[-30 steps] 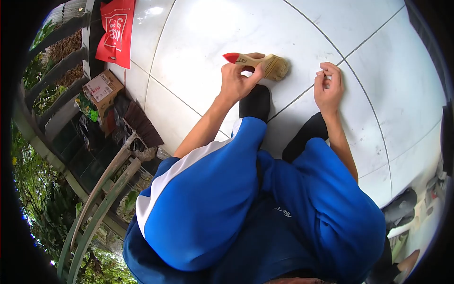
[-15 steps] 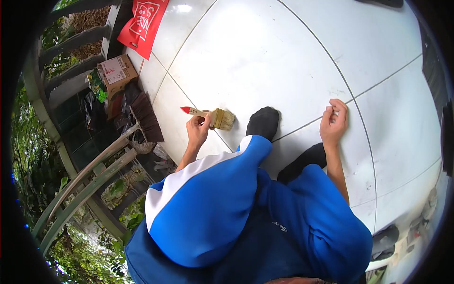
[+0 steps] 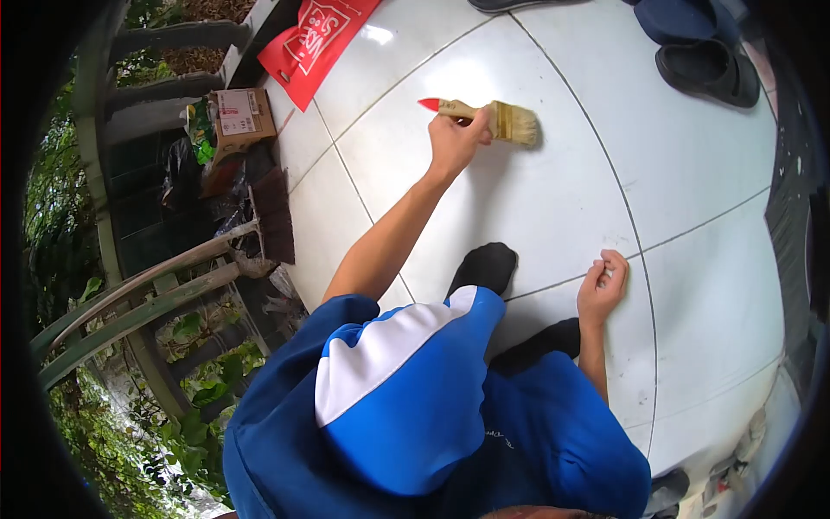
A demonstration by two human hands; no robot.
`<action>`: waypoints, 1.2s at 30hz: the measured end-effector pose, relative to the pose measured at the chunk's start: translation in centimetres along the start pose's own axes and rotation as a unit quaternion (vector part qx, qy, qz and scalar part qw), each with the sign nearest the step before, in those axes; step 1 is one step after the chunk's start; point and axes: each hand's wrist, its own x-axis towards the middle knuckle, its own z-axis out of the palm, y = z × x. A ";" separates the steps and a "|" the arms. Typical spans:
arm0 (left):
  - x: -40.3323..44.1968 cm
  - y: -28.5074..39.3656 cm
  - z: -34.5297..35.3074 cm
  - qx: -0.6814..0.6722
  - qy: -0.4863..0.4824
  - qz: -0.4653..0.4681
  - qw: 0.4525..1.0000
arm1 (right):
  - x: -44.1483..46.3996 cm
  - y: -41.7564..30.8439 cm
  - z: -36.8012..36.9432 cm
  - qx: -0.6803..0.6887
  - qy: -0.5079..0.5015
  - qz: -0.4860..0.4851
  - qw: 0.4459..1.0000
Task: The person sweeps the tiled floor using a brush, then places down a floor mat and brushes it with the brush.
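A wide paintbrush (image 3: pixel 516 125) with pale bristles and a red-tipped wooden handle is held in my left hand (image 3: pixel 456 143). My fingers wrap around the handle near the metal band. The bristles lie on or just above the white tiled floor (image 3: pixel 553 199); I cannot tell which. Off to the right, my right hand (image 3: pixel 602 287) rests low over the tiles beside my knee, its fingers loosely curled, with nothing visible in them. My black-socked foot (image 3: pixel 486 265) lies between the two hands.
A red bag (image 3: pixel 313 48) lies at the upper left, near a cardboard box (image 3: pixel 242 117) and a broom head (image 3: pixel 273 216). Wooden railings (image 3: pixel 138 324) run along the left. Dark sandals (image 3: pixel 709 71) sit at the upper right.
My left hand has moved forward and to the right with the paintbrush, stretching the arm out. My right hand keeps its curled pose. The view has shifted, bringing the sandals into sight.
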 end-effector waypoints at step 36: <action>-1.6 -12.9 -43.5 0.637 0.206 -0.029 0.742 | 0.5 -0.7 0.4 -0.037 0.040 -0.036 0.998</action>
